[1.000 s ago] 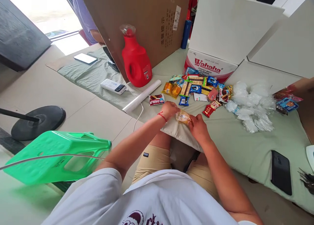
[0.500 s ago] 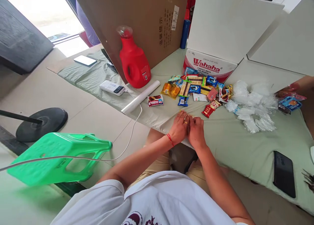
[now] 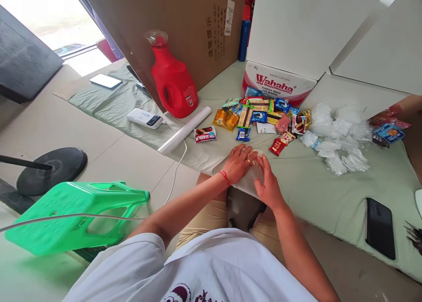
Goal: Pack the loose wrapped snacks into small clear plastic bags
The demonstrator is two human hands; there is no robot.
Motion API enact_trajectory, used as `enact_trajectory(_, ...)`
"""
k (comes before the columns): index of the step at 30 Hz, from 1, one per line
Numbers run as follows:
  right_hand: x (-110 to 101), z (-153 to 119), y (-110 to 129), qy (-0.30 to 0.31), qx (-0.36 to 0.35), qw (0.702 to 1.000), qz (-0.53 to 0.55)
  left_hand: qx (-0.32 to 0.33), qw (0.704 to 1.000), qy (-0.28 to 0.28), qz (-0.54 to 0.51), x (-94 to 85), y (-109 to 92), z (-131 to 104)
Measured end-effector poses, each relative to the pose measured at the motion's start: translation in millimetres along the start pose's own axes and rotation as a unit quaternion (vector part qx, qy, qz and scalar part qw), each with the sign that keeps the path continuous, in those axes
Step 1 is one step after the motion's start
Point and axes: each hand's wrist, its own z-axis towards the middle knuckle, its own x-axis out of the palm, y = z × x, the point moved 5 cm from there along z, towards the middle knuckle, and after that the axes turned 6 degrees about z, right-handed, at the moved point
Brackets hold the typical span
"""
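My left hand (image 3: 238, 163), with a red string at the wrist, lies over a small clear-wrapped item (image 3: 254, 158) at the cloth's front edge, its fingers bent over it. From the right, my right hand (image 3: 268, 183) touches the same item with its fingertips, thumb apart from the fingers. Most of the item is hidden under my hands. Just beyond are a red snack packet (image 3: 281, 143), a blue packet (image 3: 243, 134) and a pile of wrapped snacks (image 3: 259, 116). A red-and-white packet (image 3: 205, 135) sits apart to the left.
Crumpled clear plastic (image 3: 343, 135) lies right of the snacks. A plastic roll (image 3: 184, 130), power bank (image 3: 145, 118) and red jug (image 3: 174, 84) stand or lie left. A Wahaba-like printed carton (image 3: 277, 84) is behind. A black phone (image 3: 380, 227) lies right; a green stool (image 3: 75, 214) is lower left.
My right hand has drawn slightly away from my left, and its thumb has spread. More of the clear-wrapped item shows between them. The whole view has shifted a little.
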Motion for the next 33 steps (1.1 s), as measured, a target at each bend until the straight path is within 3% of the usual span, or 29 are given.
enact_trajectory(3,-24,5,-9,-0.083,0.04,0.99,0.102,-0.077,0.987,-0.046,-0.131,-11.9,13,14)
enact_trajectory(4,-32,5,-12,-0.119,0.061,0.982,0.131,-0.102,0.971,-0.064,-0.207,-18.1,14,17)
enact_trajectory(6,-44,3,-17,-0.159,0.105,0.962,0.196,-0.132,0.911,-0.065,-0.386,-28.0,8,19)
enact_trajectory(9,-45,0,-14,-0.126,0.153,0.933,0.301,-0.13,0.791,0.045,-0.596,-31.4,-26,15)
enact_trajectory(12,-35,-6,-4,-0.046,0.177,0.921,0.345,-0.145,0.729,0.12,-0.658,-24.8,-57,8)
enact_trajectory(14,-32,-13,-1,-0.031,0.19,0.916,0.351,-0.172,0.721,0.124,-0.659,-14.3,-68,6)
enact_trajectory(18,-43,-34,-6,-0.074,0.221,0.897,0.375,-0.207,0.726,0.143,-0.64,15.5,-78,8)
enact_trajectory(20,-58,-44,-11,-0.083,0.239,0.888,0.384,-0.194,0.749,0.156,-0.614,28.2,-81,12)
enact_trajectory(21,-71,-47,-16,-0.093,0.247,0.885,0.383,-0.179,0.775,0.153,-0.586,32.4,-81,14)
enact_trajectory(23,-114,-50,-32,-0.152,0.254,0.882,0.367,-0.136,0.852,0.117,-0.492,35.4,-75,21)
enact_trajectory(26,-219,-50,-74,-0.336,0.234,0.859,0.307,-0.093,0.951,-0.011,-0.294,25.7,-51,27)
enact_trajectory(28,-301,-51,-113,-0.457,0.215,0.825,0.253,-0.106,0.976,-0.088,-0.166,14.8,-26,24)
enact_trajectory(30,-374,-53,-155,-0.535,0.256,0.792,0.142,-0.133,0.981,-0.117,-0.072,5.4,-1,16)
enact_trajectory(33,-451,-46,-204,-0.537,0.338,0.763,-0.122,-0.179,0.979,-0.101,0.006,-3.5,27,1)
